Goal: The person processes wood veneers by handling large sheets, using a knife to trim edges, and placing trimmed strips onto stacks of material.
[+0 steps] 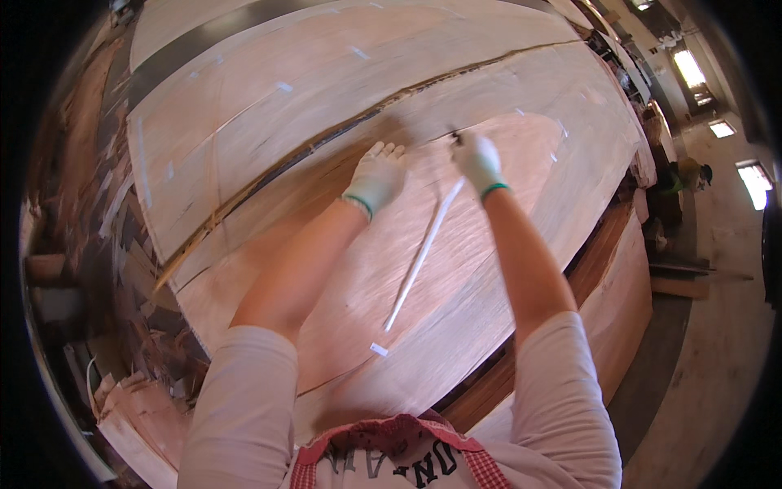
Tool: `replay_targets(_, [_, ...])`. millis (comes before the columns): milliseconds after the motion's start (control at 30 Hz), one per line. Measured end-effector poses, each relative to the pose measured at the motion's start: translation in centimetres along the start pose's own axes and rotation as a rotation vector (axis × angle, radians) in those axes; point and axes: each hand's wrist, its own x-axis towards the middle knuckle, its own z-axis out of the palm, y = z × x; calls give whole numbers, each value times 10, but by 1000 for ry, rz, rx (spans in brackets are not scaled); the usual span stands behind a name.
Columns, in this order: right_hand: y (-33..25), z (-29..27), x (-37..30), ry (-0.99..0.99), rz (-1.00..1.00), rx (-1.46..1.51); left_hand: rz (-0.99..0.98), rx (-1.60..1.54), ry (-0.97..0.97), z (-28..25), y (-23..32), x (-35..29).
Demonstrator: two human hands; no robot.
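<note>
A: Which step would you call this?

B: Working the pinkish veneer sheet [460,244], I'd judge, with the right hand [481,159] doing the fine work along its far side and the left hand [380,175] guarding the surface beside it.

A: Where's the sheet lying?

B: Across the middle of the veneer stack [456,359], on the near side of the long dark gap [309,150]. A narrow white strip [420,257] runs over it from near the right hand toward the stack's near edge, pointing at a small white tape piece [379,349].

A: And the fingers?

B: Right ones look closed on a small dark tool [455,136] (too blurred to say what kind). Left ones are extended, close together, holding nothing I can see. I can't tell how firmly they press.

A: Arms?

B: Both reach forward from the near edge, the left slanting inward, the right nearly straightened, wrists level with each other.

A: Next move?

B: Probably calls for a steady left palm and a light, controlled right wrist.
</note>
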Motion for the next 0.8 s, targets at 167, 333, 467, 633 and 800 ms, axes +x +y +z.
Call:
replay_targets(167, [-64,-112,-106,139,-68,781,-219,-1534,294,-71,-1,-74])
replay_targets(333, [-140,-155,-261,185,-632,646,-106,-1950,338,-193,77,-233])
replay_targets(467, [-177,-174,-331,-13,-723,756,-140,-1595,453,-245,94,-319])
replay_targets(633, [-212,-165,-395,-614,-349,1017,-627,-1447,887,-252,51,-408])
replay_targets(800, [-207,-44,-431,-1030,27,1064,-967,-1204,522,-112,-17,-470])
